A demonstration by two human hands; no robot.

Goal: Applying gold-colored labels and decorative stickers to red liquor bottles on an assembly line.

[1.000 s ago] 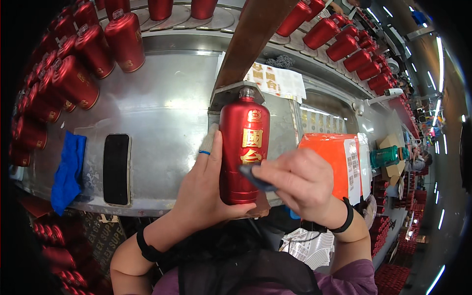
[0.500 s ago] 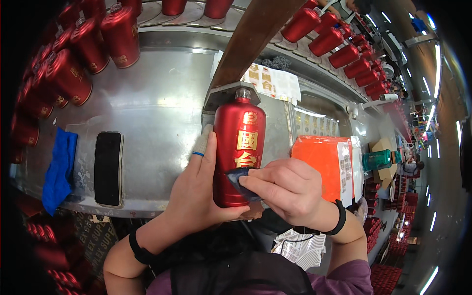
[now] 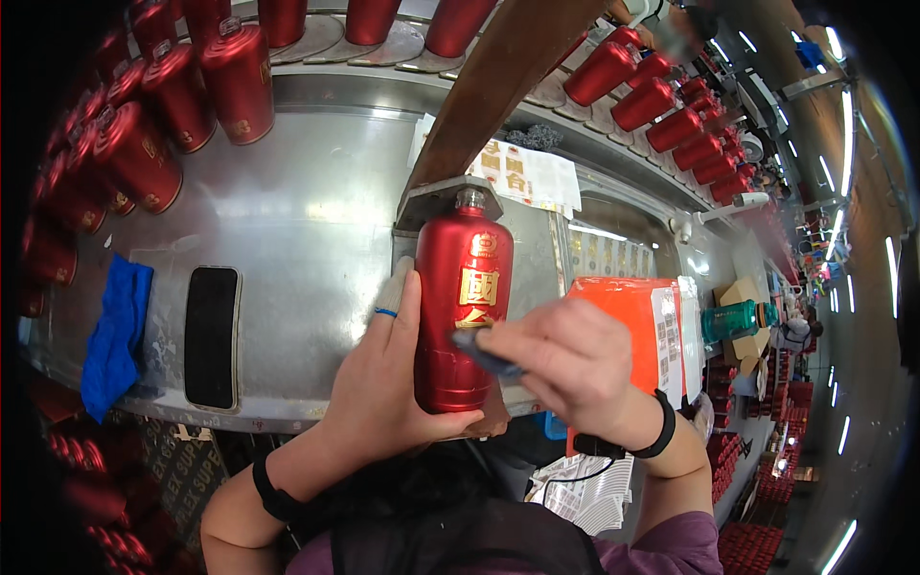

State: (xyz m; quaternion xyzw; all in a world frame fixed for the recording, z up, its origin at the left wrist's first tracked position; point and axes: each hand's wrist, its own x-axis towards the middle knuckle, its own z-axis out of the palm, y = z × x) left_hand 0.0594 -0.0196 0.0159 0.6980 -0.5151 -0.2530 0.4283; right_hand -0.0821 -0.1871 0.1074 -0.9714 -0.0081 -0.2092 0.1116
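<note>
A red bottle (image 3: pixel 448 278) with raised gold lettering and a clear stopper lies with its neck against a metal bracket (image 3: pixel 426 198). My left hand (image 3: pixel 376 379) is closed round its left side and base, with the thumb along the bottom. A pale finger cover with a blue band (image 3: pixel 387 311) is on one left finger. My right hand (image 3: pixel 578 356), blurred by motion, pinches a small dark cloth (image 3: pixel 491 355) at the lower front of the bottle, over part of the lower gold character. The cloth's exact contact cannot be made out.
A black phone (image 3: pixel 212 335) and a blue cloth (image 3: pixel 115 331) lie on the metal table's left. An orange folder (image 3: pixel 618 316) and teal bottle (image 3: pixel 728 321) are at right. Red bottles (image 3: pixel 240 86) line the back; a brown post (image 3: pixel 479 91) rises behind the bracket.
My right hand and the dark cloth have shifted slightly right across the bottle's lower front, and the hand is now blurred. My left hand keeps its hold. The whole view has shifted a little.
</note>
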